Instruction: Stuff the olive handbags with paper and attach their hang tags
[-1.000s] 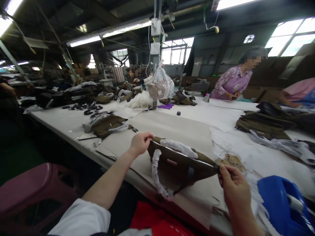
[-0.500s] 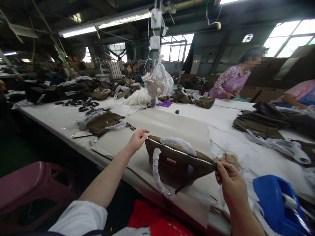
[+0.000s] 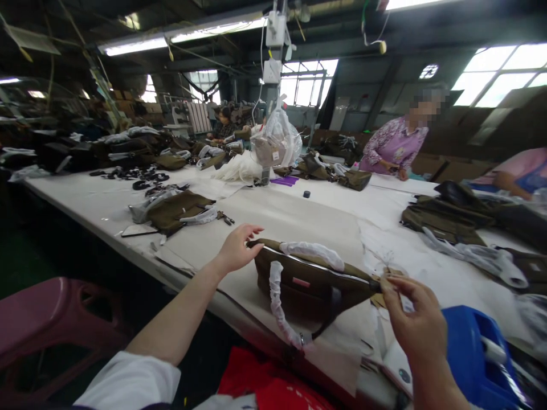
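Observation:
An olive-brown handbag [image 3: 294, 290] stands on the table in front of me, its silver zip closed along the top. Both of its handles are wrapped in white film; the front handle [image 3: 276, 290] hangs down. At the bag's left top corner, my left hand [image 3: 238, 248] grips the end of the zip between thumb and fingers, the index finger lifted. My right hand [image 3: 414, 310] pinches the dark tab at the zip's right end between thumb and forefinger. The zip is stretched taut between the two hands.
Another olive bag [image 3: 179, 212] lies to the left beside metal clips [image 3: 225, 217]. More bags [image 3: 448, 213] are piled at right. A blue plastic container [image 3: 468, 347] stands near my right forearm. Across the table are a co-worker [image 3: 395, 145] and a plastic-wrapped bag [image 3: 277, 142] on a post.
My right hand has shifted slightly right, still on the zip's end. My left hand's fingers have spread a little at the left corner. A co-worker's hands have come closer to the table.

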`<state>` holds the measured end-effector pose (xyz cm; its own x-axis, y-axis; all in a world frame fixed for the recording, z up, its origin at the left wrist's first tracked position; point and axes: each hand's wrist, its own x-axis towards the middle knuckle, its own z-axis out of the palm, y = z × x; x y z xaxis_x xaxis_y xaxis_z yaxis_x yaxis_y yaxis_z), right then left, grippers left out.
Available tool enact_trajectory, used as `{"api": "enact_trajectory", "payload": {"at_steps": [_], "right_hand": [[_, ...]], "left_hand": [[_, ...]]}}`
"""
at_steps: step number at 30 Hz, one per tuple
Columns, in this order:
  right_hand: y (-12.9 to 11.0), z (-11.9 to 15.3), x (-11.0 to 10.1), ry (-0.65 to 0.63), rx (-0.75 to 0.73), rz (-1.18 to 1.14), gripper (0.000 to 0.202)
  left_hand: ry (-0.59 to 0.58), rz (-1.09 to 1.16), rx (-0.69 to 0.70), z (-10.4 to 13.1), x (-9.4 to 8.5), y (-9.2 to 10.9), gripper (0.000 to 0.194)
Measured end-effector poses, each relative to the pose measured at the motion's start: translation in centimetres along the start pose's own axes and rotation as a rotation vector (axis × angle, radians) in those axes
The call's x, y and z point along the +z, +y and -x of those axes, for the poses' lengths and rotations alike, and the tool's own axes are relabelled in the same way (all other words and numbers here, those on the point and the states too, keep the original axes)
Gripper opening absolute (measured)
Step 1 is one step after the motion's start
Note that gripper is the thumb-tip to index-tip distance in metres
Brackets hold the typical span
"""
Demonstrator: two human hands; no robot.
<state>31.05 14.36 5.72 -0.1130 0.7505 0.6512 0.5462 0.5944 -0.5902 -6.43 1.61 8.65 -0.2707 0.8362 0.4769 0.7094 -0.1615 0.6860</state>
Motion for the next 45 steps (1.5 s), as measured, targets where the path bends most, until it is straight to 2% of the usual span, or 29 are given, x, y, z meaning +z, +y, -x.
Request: {"api": "enact_trajectory", "payload": {"at_steps": [1, 2, 5, 6, 8, 10, 11, 12, 14, 17, 19, 22, 25, 27, 30, 32, 35, 39, 42, 45], "right_hand": [[-1.2, 0.3, -0.4, 0.014, -0.138, 0.027, 0.024], [-2.6, 0.7, -0.7, -0.028, -0.266, 0.031, 0.022], [-6.1, 2.9, -0.2, -0.377, -0.586, 0.073, 0.046], [-6.8, 3.7, 0.4, -0.471, -0.647, 0.111, 0.055], [-7.4, 5.0, 1.6, -0.549, -0.686, 0.164, 0.060], [-7.3, 5.5, 2.4, -0.554, -0.668, 0.131, 0.050], [-7.2, 5.4, 2.5, -0.554, -0.659, 0.089, 0.043], [-7.1, 5.1, 2.4, -0.555, -0.650, 0.039, 0.037], [-7.0, 4.2, 1.8, -0.526, -0.604, -0.051, 0.031], [-7.5, 2.7, 0.6, -0.450, -0.518, -0.111, 0.032], [-8.1, 2.0, 0.2, -0.432, -0.522, -0.118, 0.036], [-8.7, 1.3, 0.2, -0.393, -0.532, -0.141, 0.036], [-9.0, 1.3, 0.0, -0.343, -0.467, -0.186, 0.035], [-9.0, 1.6, -0.3, -0.253, -0.397, -0.221, 0.030], [-8.6, 2.7, -0.5, -0.096, -0.240, -0.269, 0.011], [-8.4, 3.4, 0.0, -0.140, -0.160, -0.254, 0.012], [-8.4, 4.1, 1.1, -0.315, -0.076, -0.237, 0.026], [-8.0, 3.9, 1.6, -0.434, 0.101, -0.382, 0.032], [-7.0, 2.9, 1.1, -0.475, 0.218, -0.418, 0.045], [-5.7, 1.5, 0.7, -0.438, 0.227, -0.289, 0.049]], "left_hand": [[-0.017, -0.059, 0.104, 0.2, -0.3, 1.2, 0.035], [-0.063, -0.083, 0.193, 0.4, -0.5, 2.5, 0.036], [-0.295, -0.064, 0.342, 1.4, -0.8, 6.3, 0.040], [-0.374, -0.059, 0.370, 1.8, -0.7, 7.2, 0.042], [-0.514, -0.073, 0.420, 2.6, -0.1, 8.4, 0.049], [-0.601, -0.107, 0.462, 3.2, 0.9, 8.5, 0.057], [-0.600, -0.123, 0.476, 3.4, 1.5, 8.3, 0.057], [-0.569, -0.132, 0.486, 3.5, 2.0, 7.9, 0.053], [-0.432, -0.115, 0.487, 3.4, 2.9, 7.3, 0.039], [-0.205, 0.007, 0.439, 2.8, 3.5, 7.1, 0.024], [-0.123, 0.113, 0.410, 2.3, 3.5, 7.4, 0.019], [-0.077, 0.196, 0.421, 1.6, 3.6, 8.1, 0.015], [-0.055, 0.192, 0.426, 1.3, 3.7, 8.4, 0.014], [-0.043, 0.189, 0.412, 1.3, 3.9, 8.4, 0.015], [-0.025, 0.188, 0.384, 1.3, 4.0, 8.3, 0.015], [-0.036, 0.185, 0.374, 1.3, 4.0, 8.5, 0.014], [-0.076, 0.184, 0.376, 1.2, 4.1, 9.0, 0.011], [-0.140, 0.132, 0.385, 1.1, 3.9, 9.3, 0.010], [-0.190, 0.072, 0.372, 1.0, 3.6, 9.2, 0.012], [-0.256, -0.005, 0.366, 0.8, 3.5, 9.2, 0.018]]}}
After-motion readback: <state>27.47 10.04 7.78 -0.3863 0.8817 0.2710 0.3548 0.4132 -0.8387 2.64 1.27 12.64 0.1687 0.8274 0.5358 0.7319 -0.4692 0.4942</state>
